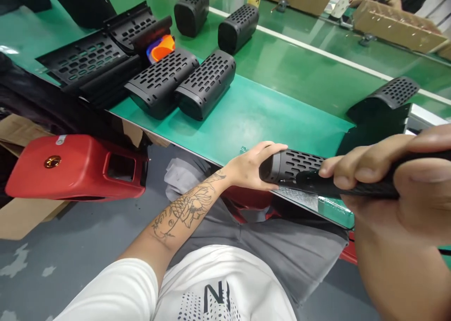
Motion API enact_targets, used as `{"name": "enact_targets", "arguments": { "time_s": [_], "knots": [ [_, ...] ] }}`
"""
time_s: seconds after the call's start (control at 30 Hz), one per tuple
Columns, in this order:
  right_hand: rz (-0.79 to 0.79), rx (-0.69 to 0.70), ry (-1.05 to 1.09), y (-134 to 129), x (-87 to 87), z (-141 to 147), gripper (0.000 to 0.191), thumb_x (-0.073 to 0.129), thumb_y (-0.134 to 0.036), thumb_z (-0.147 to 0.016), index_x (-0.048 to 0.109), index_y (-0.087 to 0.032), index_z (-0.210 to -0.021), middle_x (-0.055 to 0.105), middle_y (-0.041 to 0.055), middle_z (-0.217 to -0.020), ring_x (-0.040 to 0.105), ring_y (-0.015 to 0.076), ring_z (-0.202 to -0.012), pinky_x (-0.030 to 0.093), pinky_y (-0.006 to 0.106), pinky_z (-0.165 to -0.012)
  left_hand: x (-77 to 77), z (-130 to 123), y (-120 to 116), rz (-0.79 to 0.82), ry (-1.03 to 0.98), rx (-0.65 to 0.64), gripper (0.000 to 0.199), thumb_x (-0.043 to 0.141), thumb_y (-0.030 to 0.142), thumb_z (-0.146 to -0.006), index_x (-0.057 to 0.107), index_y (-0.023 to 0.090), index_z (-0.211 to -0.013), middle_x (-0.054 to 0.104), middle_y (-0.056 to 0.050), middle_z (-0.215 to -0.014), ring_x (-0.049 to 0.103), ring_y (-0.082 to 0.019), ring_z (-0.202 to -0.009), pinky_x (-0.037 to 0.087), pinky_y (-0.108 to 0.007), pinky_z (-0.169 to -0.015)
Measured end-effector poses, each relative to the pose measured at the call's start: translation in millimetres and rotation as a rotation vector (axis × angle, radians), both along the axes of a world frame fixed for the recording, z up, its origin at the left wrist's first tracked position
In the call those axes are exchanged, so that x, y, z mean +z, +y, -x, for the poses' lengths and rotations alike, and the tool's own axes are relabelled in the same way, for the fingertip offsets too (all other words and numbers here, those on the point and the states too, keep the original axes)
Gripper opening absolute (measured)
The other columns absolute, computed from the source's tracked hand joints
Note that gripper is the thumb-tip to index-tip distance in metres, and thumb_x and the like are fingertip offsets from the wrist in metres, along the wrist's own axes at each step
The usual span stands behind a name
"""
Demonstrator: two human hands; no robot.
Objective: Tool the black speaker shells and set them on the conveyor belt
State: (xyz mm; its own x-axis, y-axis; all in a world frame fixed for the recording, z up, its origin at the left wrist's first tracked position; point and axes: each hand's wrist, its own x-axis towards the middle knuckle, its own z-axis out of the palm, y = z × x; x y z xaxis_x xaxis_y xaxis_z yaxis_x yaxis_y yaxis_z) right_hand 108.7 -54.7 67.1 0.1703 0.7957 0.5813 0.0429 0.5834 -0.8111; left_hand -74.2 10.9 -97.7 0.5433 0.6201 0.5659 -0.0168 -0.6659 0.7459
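My left hand grips the near-left end of a black slotted housing, thumb and fingers on opposite sides. The housing lies at the front edge of the green table, its slotted face up. Close to the camera, my right hand is closed around a black electric screwdriver, which points left along the housing's near side. The tool covers part of the housing, and where its tip ends is hard to make out. A crumpled clear plastic bag lies under the housing.
Two finished-looking slotted housings stand left of centre, with open housing halves beside them and an orange-blue item. Others stand farther back. Another housing is at the right. A red shell sits below left.
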Motion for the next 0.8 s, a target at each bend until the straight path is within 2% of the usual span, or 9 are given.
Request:
{"name": "enact_targets", "arguments": {
  "time_s": [0.13,0.23,0.37,0.47,0.53,0.7,0.8],
  "knots": [
    [-0.019,0.069,-0.119,14.7,5.2,15.7,0.04,0.099,-0.039,-0.075,0.063,-0.024,-0.078,0.063,-0.0047,-0.057,0.058,0.0181,-0.044,0.06,0.043,-0.044,0.7,-0.8,-0.1,0.007,-0.009,-0.011,0.098,0.092,0.042,-0.082,0.042,0.028,-0.166,0.054,-0.016,-0.156,0.059,-0.035,-0.147,0.052,-0.052,-0.127],
    [-0.023,0.097,-0.134,17.1,4.9,17.1,0.037,0.097,-0.036,-0.077,0.062,-0.025,-0.078,0.062,-0.0058,-0.055,0.057,0.0171,-0.042,0.061,0.041,-0.044,2.1,-0.3,-0.3,0.025,0.021,-0.013,0.098,0.091,0.044,-0.082,0.042,0.029,-0.166,0.054,-0.015,-0.158,0.057,-0.035,-0.15,0.05,-0.054,-0.128],
    [-0.029,0.238,-0.186,15.9,3.1,15.6,0.03,0.093,-0.028,-0.079,0.064,-0.026,-0.076,0.059,-0.0052,-0.056,0.055,0.0166,-0.043,0.056,0.039,-0.04,4.8,0.7,0.0,0.019,0.066,-0.012,0.098,0.09,0.047,-0.084,0.04,0.028,-0.166,0.054,-0.017,-0.16,0.054,-0.037,-0.153,0.046,-0.057,-0.131],
    [-0.051,0.291,-0.2,16.7,0.4,12.8,0.026,0.088,-0.024,-0.086,0.064,-0.025,-0.076,0.057,-0.0048,-0.059,0.056,0.0142,-0.049,0.056,0.037,-0.043,3.9,1.1,1.5,0.007,0.094,-0.007,0.098,0.087,0.056,-0.087,0.038,0.027,-0.167,0.052,-0.017,-0.161,0.052,-0.038,-0.155,0.044,-0.059,-0.132],
    [-0.052,0.296,-0.175,17.6,-2.4,11.1,0.023,0.086,-0.022,-0.088,0.064,-0.025,-0.081,0.058,-0.0056,-0.063,0.057,0.0126,-0.051,0.056,0.036,-0.046,1.1,1.1,3.5,-0.018,0.091,-0.011,0.099,0.084,0.062,-0.089,0.037,0.025,-0.167,0.051,-0.018,-0.161,0.051,-0.038,-0.156,0.043,-0.059,-0.132],
    [-0.007,0.317,-0.118,17.7,-10.7,9.3,0.024,0.083,-0.017,-0.091,0.066,-0.023,-0.106,0.067,-0.0061,-0.073,0.061,0.0141,-0.053,0.052,0.035,-0.047,-6.7,0.1,8.6,-0.094,0.056,0.015,0.103,0.081,0.072,-0.088,0.036,0.024,-0.167,0.054,-0.019,-0.159,0.051,-0.041,-0.154,0.042,-0.063,-0.131],
    [0.035,0.374,-0.139,17.4,-13.7,7.2,0.025,0.085,-0.014,-0.088,0.067,-0.025,-0.102,0.068,-0.0058,-0.073,0.063,0.0156,-0.054,0.054,0.036,-0.051,-7.4,-0.2,8.4,-0.112,0.034,0.03,0.101,0.085,0.067,-0.087,0.039,0.023,-0.165,0.057,-0.018,-0.154,0.057,-0.04,-0.149,0.047,-0.061,-0.127]
  ]
}}
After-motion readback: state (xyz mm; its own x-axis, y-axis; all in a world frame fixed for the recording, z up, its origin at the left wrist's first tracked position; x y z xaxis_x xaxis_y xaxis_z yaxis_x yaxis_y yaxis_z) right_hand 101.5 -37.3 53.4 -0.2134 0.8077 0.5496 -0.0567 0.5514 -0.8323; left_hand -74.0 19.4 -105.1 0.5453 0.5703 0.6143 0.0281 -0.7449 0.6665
